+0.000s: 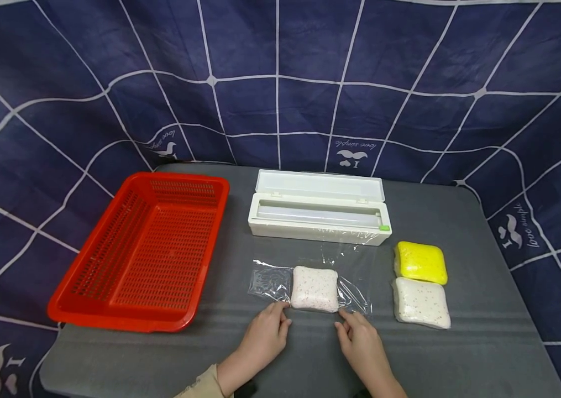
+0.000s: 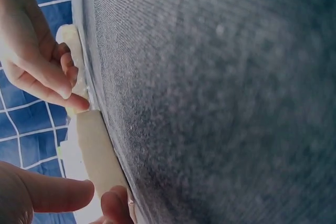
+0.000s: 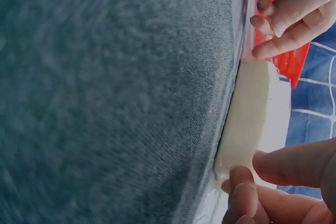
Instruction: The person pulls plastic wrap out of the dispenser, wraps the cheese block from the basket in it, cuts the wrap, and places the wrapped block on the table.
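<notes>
A white, pillow-shaped block with reddish specks [image 1: 314,289] lies on a sheet of clear cling film [image 1: 271,281], which spreads out on both sides of it. My left hand [image 1: 264,331] is at the block's near left corner, its fingertips by the film. At the near right corner is my right hand [image 1: 361,342], index fingertip close to or touching the block's edge. Both wrist views show thumb and index apart beside the block [image 2: 100,148]. The film reaches back toward a white cling film dispenser [image 1: 320,229], its lid raised over the roll.
To the left stands a red plastic basket [image 1: 204,276] with slotted sides. A yellow block [image 1: 420,262] and another white speckled block [image 1: 421,303], both seemingly film-wrapped, lie at the right on the grey table [image 1: 489,342]. Behind hangs a blue, white-lined cloth [image 1: 310,108].
</notes>
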Available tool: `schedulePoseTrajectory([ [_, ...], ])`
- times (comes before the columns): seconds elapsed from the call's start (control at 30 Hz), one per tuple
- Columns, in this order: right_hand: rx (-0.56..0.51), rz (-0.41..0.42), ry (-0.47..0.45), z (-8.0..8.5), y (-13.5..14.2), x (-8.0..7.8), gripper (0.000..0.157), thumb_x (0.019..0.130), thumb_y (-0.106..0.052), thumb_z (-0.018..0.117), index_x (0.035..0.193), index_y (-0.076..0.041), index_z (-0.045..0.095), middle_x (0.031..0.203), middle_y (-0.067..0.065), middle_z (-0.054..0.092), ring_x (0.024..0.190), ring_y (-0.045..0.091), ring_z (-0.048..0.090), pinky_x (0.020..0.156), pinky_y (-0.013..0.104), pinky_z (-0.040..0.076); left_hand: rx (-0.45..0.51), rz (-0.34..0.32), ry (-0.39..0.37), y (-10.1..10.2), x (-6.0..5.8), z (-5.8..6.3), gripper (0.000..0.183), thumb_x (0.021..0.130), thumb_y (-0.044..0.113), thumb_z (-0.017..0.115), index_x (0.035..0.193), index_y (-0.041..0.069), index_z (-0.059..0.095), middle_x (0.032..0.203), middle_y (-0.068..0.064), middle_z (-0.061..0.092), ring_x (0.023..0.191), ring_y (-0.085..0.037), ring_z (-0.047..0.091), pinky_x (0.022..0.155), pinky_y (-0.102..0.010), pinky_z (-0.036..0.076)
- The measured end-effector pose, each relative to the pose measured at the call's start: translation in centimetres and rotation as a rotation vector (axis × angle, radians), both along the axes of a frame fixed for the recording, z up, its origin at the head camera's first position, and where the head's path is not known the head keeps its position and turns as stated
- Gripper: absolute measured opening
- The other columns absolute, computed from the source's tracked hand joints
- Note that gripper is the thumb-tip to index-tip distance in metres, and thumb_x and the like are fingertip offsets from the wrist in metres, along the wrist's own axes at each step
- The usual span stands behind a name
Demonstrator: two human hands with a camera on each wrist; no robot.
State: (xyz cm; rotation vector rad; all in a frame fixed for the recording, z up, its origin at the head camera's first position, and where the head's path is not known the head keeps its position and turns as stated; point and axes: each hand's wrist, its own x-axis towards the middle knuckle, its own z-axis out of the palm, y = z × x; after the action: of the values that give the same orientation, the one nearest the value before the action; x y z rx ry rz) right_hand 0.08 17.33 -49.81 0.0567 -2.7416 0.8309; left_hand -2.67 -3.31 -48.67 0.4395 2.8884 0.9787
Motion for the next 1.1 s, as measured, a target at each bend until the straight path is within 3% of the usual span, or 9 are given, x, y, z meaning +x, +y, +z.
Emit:
schedulePoseTrajectory([
  [0.13, -0.045, -0.017, -0.007, -0.3, 0.0, -0.2, 0.025, 0.075, 0.004, 0.078, 0.099, 0.006, 0.073, 0.064, -0.009, 0.047, 0.055, -0.005, 0.036, 0.048, 0.019, 0.036, 0.019, -0.006, -0.009, 0.0, -0.1, -0.2, 0.031, 0.087, 0.006, 0.070, 0.117, -0.001, 0.063, 0.079, 0.004, 0.059, 0.066, -0.005, 0.052, 0.058, -0.026, 0.045],
  [0.4, -0.148, -0.119, -0.190, 0.2, -0.5, -0.6, 0.028, 0.083, -0.005, 0.074, 0.108, 0.007, 0.069, 0.073, -0.002, 0.063, 0.059, 0.000, 0.052, 0.056, 0.024, 0.046, 0.048, 0.000, -0.057, 0.2, -0.2, -0.3, 0.035, 0.088, 0.009, 0.070, 0.119, -0.004, 0.062, 0.081, 0.004, 0.061, 0.066, -0.004, 0.051, 0.060, -0.027, 0.045],
  [0.47, -0.115, -0.158, -0.189, 0.4, -0.5, -0.6, 0.028, 0.084, -0.006, 0.074, 0.108, 0.007, 0.069, 0.076, 0.002, 0.065, 0.062, 0.007, 0.059, 0.058, 0.029, 0.050, 0.049, 0.002, -0.057, 0.2, -0.2, -0.4, 0.035, 0.088, 0.009, 0.070, 0.120, -0.004, 0.061, 0.081, 0.004, 0.061, 0.067, -0.005, 0.052, 0.061, -0.028, 0.045],
  [0.6, 0.052, -0.195, -0.120, 0.6, -0.4, -0.3, 0.033, 0.080, -0.004, 0.075, 0.107, 0.011, 0.067, 0.087, 0.015, 0.061, 0.078, 0.028, 0.062, 0.064, 0.043, 0.053, 0.050, 0.012, -0.063, 0.2, -0.3, -0.3, 0.035, 0.089, 0.010, 0.070, 0.120, -0.003, 0.061, 0.081, 0.004, 0.060, 0.067, -0.004, 0.051, 0.062, -0.028, 0.046],
  [0.7, 0.122, -0.179, -0.056, 0.5, -0.4, -0.2, 0.036, 0.076, 0.001, 0.078, 0.107, 0.014, 0.065, 0.098, 0.022, 0.058, 0.092, 0.037, 0.059, 0.073, 0.050, 0.054, 0.065, 0.018, -0.073, 0.1, -0.3, -0.3, 0.032, 0.088, 0.009, 0.070, 0.117, -0.002, 0.060, 0.081, 0.003, 0.059, 0.065, -0.003, 0.051, 0.060, -0.025, 0.043],
  [0.87, 0.093, -0.116, -0.006, 0.1, -0.7, -0.3, 0.040, 0.071, 0.005, 0.080, 0.106, 0.012, 0.064, 0.115, 0.025, 0.059, 0.106, 0.040, 0.057, 0.083, 0.053, 0.053, 0.101, 0.028, -0.073, 0.1, -0.3, -0.2, 0.033, 0.087, 0.006, 0.072, 0.114, 0.000, 0.055, 0.083, 0.001, 0.056, 0.063, -0.002, 0.050, 0.057, -0.023, 0.040],
  [1.1, -0.007, -0.048, -0.125, 0.4, -1.1, -0.5, 0.049, 0.077, 0.001, 0.077, 0.122, 0.013, 0.061, 0.128, 0.024, 0.060, 0.117, 0.041, 0.055, 0.093, 0.054, 0.050, 0.113, 0.017, -0.105, 0.1, -0.6, -0.3, 0.047, 0.086, 0.006, 0.072, 0.127, -0.007, 0.052, 0.085, 0.000, 0.056, 0.065, -0.001, 0.051, 0.059, -0.022, 0.042],
])
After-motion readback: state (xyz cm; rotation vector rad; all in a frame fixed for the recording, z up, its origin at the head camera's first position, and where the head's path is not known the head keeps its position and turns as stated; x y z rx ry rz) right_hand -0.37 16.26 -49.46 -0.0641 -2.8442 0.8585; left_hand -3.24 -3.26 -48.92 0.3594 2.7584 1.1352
